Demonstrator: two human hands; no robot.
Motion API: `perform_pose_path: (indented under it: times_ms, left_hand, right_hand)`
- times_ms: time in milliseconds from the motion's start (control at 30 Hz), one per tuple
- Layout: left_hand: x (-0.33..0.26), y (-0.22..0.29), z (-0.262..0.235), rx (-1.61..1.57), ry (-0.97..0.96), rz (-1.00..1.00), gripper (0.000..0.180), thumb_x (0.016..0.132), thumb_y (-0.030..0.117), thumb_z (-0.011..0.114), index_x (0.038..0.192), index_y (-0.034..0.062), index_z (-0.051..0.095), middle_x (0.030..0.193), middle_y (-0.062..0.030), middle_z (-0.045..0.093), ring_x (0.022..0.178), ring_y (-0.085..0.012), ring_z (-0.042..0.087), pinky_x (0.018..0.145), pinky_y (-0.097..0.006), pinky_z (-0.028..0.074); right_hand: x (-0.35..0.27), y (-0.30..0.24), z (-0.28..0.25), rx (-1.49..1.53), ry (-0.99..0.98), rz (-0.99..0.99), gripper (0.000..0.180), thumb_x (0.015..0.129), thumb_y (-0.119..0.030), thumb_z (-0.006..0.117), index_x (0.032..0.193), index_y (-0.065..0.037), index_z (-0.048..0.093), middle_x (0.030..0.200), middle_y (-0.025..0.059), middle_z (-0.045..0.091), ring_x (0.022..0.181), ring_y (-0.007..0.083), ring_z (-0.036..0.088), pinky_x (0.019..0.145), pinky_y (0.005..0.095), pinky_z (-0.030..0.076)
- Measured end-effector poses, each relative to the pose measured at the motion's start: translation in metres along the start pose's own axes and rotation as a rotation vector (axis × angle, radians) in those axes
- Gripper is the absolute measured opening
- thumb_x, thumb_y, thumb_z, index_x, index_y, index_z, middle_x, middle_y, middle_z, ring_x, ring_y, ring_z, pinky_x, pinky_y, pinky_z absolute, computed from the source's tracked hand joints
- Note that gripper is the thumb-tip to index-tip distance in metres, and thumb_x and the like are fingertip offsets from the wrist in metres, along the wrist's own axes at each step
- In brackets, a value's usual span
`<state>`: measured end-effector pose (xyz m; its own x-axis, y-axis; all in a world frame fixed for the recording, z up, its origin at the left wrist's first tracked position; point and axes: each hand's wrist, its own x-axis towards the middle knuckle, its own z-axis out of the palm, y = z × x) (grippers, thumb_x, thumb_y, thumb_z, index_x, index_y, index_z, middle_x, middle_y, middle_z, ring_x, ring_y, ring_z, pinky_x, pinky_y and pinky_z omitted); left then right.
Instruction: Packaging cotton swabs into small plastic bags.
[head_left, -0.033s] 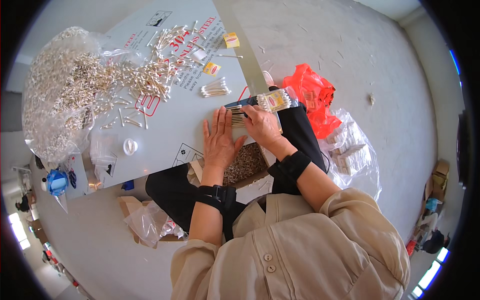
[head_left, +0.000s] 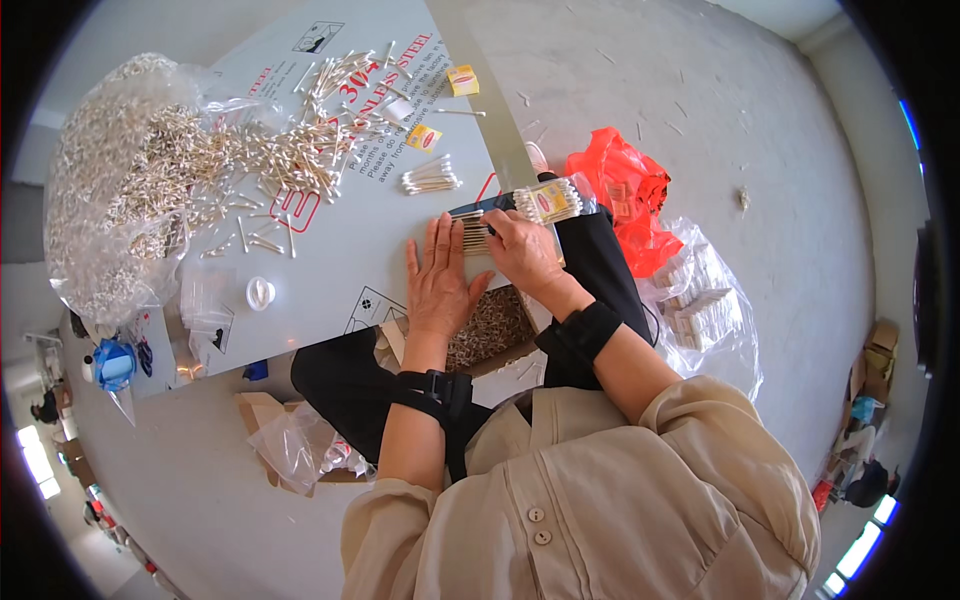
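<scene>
My left hand [head_left: 440, 285] lies flat on the grey printed board [head_left: 340, 260], fingers spread, its fingertips against a short row of cotton swabs [head_left: 471, 234]. From the other side, my right hand [head_left: 522, 252] curls over that row and pinches it. Just past my right fingers lies a wrapped bundle of swabs with a yellow label [head_left: 548, 200]. The board rests over my lap.
A big clear bag of swabs [head_left: 120, 190] spills loose swabs [head_left: 300, 150] over the board's far left. On the board lie a small bunch [head_left: 430, 178], yellow labels [head_left: 423, 137] and a white cap [head_left: 260, 292]. A red bag [head_left: 620, 195] and a clear bag of boxes [head_left: 700, 305] sit to my right.
</scene>
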<state>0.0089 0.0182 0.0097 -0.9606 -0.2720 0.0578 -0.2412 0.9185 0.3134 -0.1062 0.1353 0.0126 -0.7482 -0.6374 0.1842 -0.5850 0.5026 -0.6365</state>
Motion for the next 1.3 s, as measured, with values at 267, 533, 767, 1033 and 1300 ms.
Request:
perform_pose_path:
  times_ms: [267,533,767,1033,1300]
  left_hand:
    - [0.000,-0.003,0.003,0.007,-0.002,0.002,0.083,0.085,0.045,0.062,0.149,0.0043,0.028,0.157,-0.0111,0.025,0.146,-0.0269,0.020,0.117,-0.052,0.012]
    - [-0.002,-0.003,0.004,0.003,0.056,0.025,0.083,0.085,0.047,0.061,0.149,0.0047,0.027,0.155,-0.0128,0.028,0.144,-0.0300,0.024,0.116,-0.053,0.014]
    - [-0.001,0.000,0.004,-0.002,0.030,0.008,0.083,0.086,0.051,0.058,0.148,0.0029,0.030,0.156,-0.0122,0.027,0.145,-0.0286,0.023,0.116,-0.053,0.013]
    - [-0.002,-0.002,0.005,-0.027,0.032,0.007,0.082,0.086,0.046,0.060,0.149,0.0047,0.027,0.156,-0.0117,0.025,0.145,-0.0289,0.021,0.117,-0.052,0.012]
    - [0.000,-0.001,0.005,-0.046,0.019,0.007,0.085,0.084,0.042,0.065,0.149,0.0036,0.027,0.158,-0.0138,0.020,0.147,-0.0313,0.016,0.117,-0.052,0.011]
  right_hand:
    - [0.019,0.002,0.003,0.028,-0.054,0.055,0.007,0.082,-0.010,0.062,0.086,-0.005,0.063,0.082,0.0160,0.065,0.079,0.0386,0.063,0.068,0.0456,0.051]
    - [0.075,-0.005,0.012,-0.025,0.036,-0.140,0.006,0.081,-0.011,0.063,0.084,-0.005,0.063,0.085,0.0120,0.059,0.083,0.0332,0.063,0.069,0.0428,0.052]
    - [0.089,0.005,0.024,-0.258,-0.004,-0.350,0.009,0.077,-0.008,0.059,0.084,-0.004,0.062,0.087,0.0112,0.058,0.086,0.0294,0.063,0.071,0.0400,0.054]
    - [0.066,0.007,0.004,-0.212,-0.075,-0.362,0.002,0.077,-0.007,0.060,0.078,-0.005,0.061,0.084,0.0106,0.057,0.082,0.0299,0.063,0.068,0.0394,0.053]
    - [0.059,0.014,-0.003,-0.195,-0.132,-0.390,0.008,0.077,-0.006,0.058,0.080,-0.004,0.064,0.086,0.0123,0.058,0.086,0.0309,0.063,0.073,0.0393,0.053]
